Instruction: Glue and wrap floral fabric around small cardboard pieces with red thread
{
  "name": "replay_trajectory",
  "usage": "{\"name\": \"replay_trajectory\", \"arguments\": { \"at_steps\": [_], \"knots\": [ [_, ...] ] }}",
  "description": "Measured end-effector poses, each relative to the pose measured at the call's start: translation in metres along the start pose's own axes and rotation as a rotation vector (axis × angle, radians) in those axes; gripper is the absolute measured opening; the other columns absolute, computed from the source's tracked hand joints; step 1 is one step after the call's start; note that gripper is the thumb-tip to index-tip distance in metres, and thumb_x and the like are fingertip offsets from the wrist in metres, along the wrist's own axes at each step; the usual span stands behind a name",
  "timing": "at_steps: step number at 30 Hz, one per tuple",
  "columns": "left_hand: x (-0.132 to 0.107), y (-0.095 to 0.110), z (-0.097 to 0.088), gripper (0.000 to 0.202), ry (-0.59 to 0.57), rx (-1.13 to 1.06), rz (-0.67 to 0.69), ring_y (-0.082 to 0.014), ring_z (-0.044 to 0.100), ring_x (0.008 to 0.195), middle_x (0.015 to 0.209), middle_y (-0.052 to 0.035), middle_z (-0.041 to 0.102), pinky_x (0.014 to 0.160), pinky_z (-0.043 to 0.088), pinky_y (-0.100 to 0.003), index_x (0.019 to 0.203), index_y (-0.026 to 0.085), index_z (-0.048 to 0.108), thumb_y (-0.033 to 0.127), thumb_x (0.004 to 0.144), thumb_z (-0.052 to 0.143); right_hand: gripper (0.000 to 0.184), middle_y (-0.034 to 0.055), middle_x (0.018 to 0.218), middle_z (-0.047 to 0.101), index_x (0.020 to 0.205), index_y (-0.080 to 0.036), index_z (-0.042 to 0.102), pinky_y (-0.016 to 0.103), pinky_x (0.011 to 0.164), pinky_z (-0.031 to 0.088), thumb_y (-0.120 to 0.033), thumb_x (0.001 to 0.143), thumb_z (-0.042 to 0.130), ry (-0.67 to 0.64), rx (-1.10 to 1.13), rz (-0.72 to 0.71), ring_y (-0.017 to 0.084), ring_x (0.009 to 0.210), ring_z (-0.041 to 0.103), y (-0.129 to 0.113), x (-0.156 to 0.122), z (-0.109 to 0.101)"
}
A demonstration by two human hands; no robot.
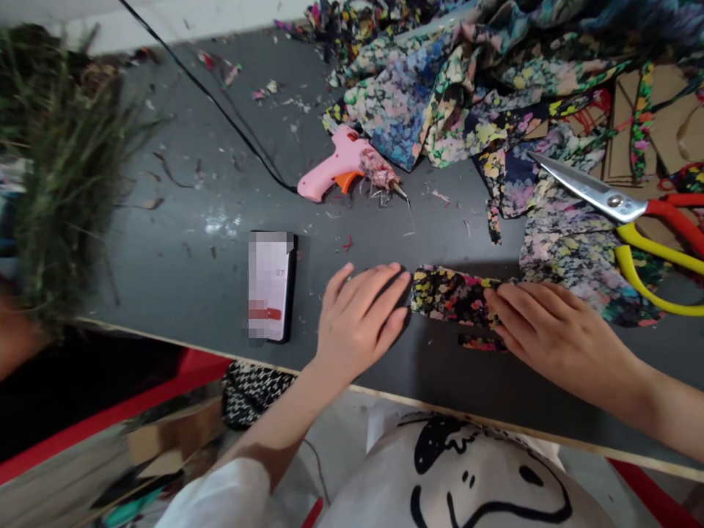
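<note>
A strip of dark floral fabric point(454, 295) lies flat on the grey table in front of me. My right hand point(550, 330) rests over its right end, fingers curled together on the cloth. My left hand point(360, 312) lies palm down on the tabletop just left of the strip, fingers spread and holding nothing. Below the strip sits a narrow floral scrap point(478, 342), partly under my right hand. Scissors point(616, 205) with red and yellow handles lie beyond my right hand on a piece of floral cloth point(566, 249).
A pink glue gun point(335, 163) with a black cord point(209, 95) lies beyond my left hand. A phone point(272, 286) is to the left. Crumpled floral fabric point(418, 95) and cardboard point(671, 110) fill the back right. Dry grass point(66, 176) is piled at far left.
</note>
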State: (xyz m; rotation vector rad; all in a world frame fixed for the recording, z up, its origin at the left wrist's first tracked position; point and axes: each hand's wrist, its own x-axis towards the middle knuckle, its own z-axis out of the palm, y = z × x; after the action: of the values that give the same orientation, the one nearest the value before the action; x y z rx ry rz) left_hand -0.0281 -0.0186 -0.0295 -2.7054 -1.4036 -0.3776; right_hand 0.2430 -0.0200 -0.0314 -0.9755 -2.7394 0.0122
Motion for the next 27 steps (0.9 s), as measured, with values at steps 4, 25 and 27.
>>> {"name": "replay_trajectory", "arguments": {
  "at_steps": [4, 25, 27],
  "knots": [
    [0.012, 0.015, 0.005, 0.027, -0.049, -0.055, 0.122, -0.0192, 0.064, 0.100, 0.109, -0.0069, 0.071, 0.097, 0.038, -0.037, 0.114, 0.014, 0.059, 0.024, 0.092, 0.047, 0.036, 0.0095, 0.112, 0.064, 0.118, -0.006, 0.060, 0.033, 0.087, 0.042, -0.022, 0.086, 0.059, 0.017, 0.021, 0.001, 0.021, 0.100, 0.052, -0.006, 0.004, 0.006],
    [0.009, 0.018, 0.003, 0.029, -0.090, 0.006, 0.061, -0.0188, 0.061, 0.102, 0.110, -0.0042, 0.071, 0.094, 0.035, -0.038, 0.115, 0.015, 0.060, 0.028, 0.094, 0.046, 0.032, 0.0110, 0.103, 0.068, 0.113, -0.003, 0.063, 0.036, 0.085, 0.039, -0.021, 0.092, 0.047, 0.011, -0.019, 0.071, 0.023, 0.099, 0.052, -0.005, -0.002, -0.006],
    [0.009, 0.018, 0.003, 0.029, -0.101, 0.006, 0.066, -0.0186, 0.060, 0.102, 0.111, -0.0045, 0.071, 0.092, 0.036, -0.037, 0.117, 0.015, 0.060, 0.028, 0.094, 0.046, 0.033, 0.0122, 0.105, 0.068, 0.115, -0.001, 0.062, 0.036, 0.084, 0.039, -0.020, 0.092, 0.046, -0.020, -0.034, 0.074, 0.024, 0.100, 0.052, -0.003, -0.007, -0.010]
  ]
}}
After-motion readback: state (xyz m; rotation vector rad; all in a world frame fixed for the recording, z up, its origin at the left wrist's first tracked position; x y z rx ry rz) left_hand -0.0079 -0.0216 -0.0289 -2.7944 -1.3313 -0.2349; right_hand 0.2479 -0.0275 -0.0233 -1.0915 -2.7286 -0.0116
